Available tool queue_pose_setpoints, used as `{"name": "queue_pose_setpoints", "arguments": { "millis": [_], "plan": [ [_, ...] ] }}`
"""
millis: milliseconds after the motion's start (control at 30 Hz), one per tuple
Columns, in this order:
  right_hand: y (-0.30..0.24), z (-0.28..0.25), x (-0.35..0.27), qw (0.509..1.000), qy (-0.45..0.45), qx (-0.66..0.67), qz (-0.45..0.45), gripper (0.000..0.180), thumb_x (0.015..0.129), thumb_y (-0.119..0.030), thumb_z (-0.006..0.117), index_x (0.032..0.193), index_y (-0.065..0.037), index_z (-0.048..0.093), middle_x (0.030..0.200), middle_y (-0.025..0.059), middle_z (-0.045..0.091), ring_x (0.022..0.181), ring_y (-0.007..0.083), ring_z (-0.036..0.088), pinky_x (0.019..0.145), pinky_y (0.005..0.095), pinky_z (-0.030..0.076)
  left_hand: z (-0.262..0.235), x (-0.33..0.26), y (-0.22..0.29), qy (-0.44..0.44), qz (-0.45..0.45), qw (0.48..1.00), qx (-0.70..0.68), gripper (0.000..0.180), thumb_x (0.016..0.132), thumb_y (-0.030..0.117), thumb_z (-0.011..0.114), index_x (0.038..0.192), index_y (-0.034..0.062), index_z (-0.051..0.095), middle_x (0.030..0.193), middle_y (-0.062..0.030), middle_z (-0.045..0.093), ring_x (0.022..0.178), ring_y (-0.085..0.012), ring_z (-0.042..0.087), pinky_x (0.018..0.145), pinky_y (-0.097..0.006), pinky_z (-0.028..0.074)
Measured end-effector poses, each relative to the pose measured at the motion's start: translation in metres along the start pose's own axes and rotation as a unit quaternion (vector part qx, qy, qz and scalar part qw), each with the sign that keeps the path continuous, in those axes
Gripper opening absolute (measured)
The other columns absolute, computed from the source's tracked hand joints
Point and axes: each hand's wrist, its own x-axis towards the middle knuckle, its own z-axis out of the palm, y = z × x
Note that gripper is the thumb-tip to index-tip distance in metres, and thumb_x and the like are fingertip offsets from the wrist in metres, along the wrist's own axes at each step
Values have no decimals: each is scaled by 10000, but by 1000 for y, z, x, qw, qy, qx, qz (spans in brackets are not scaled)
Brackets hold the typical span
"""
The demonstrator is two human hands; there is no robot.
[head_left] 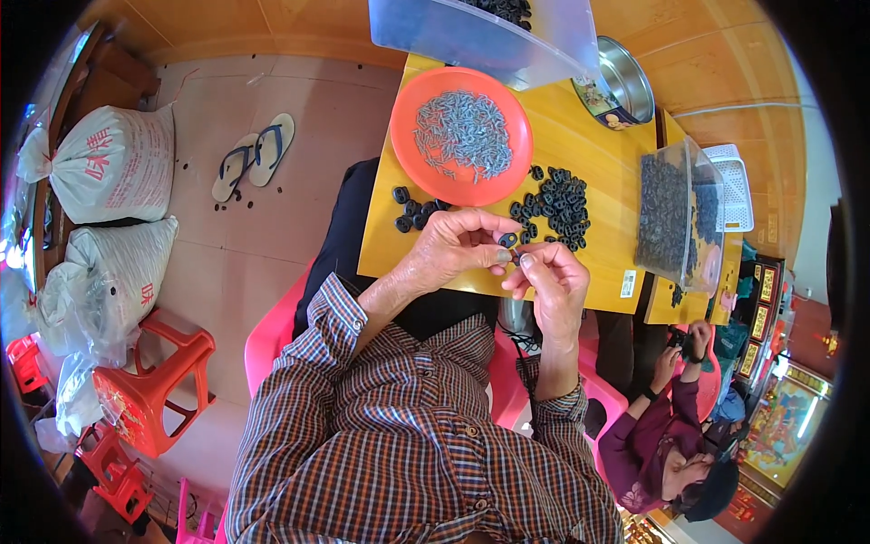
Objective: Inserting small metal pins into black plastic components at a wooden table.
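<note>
Left hand (458, 247): pinching a black part (508, 240), centre of frame
Right hand (556, 286): close at the part's lower end; cannot tell what it grasps
Plate (404, 127): orange, upper centre, holding silver pieces (467, 134)
Pile (564, 204): black, right of centre

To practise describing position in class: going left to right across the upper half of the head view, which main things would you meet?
Tied white sack → pair of flip-flops → orange bowl → loose heap of black pieces → clear box → white perforated basket.
</note>
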Motion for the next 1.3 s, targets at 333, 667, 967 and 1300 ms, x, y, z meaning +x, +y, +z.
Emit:
{"name": "queue_pose_setpoints", "arguments": {
  "millis": [333,667,967,1300],
  "plan": [
    [-1,3,-1,1000,8,22,5,101,896,-58,567,872,39,574,852,130,637,589,142,619,468,214,456,-5,1,-3,3,-41,999,-13,228,906,32,590,1126,-16,629,806,-79,662,698,-133,654,686,-265,558],
    [0,5,-1,999,24,-5,21,98,904,-57,562,877,36,575,867,134,651,585,122,611,468,208,448,-7,0,-10,48,-43,997,-39,212,908,27,585,1107,-35,620,809,-101,671,694,-149,669,638,-276,579],
    [3,-1,3,999,27,-25,18,129,911,-83,565,925,45,575,780,84,629,594,118,630,487,195,467,-3,-1,-10,26,-28,999,19,292,895,-15,573,1181,15,625,852,-28,632,667,-75,588,628,-236,527],
    [6,-1,3,998,11,-46,43,106,902,-80,564,899,26,575,772,75,624,590,118,625,493,206,465,-4,-2,-8,3,-36,998,49,333,894,-9,549,1217,41,615,831,-3,613,688,-55,565,648,-221,495]
  ]
}}
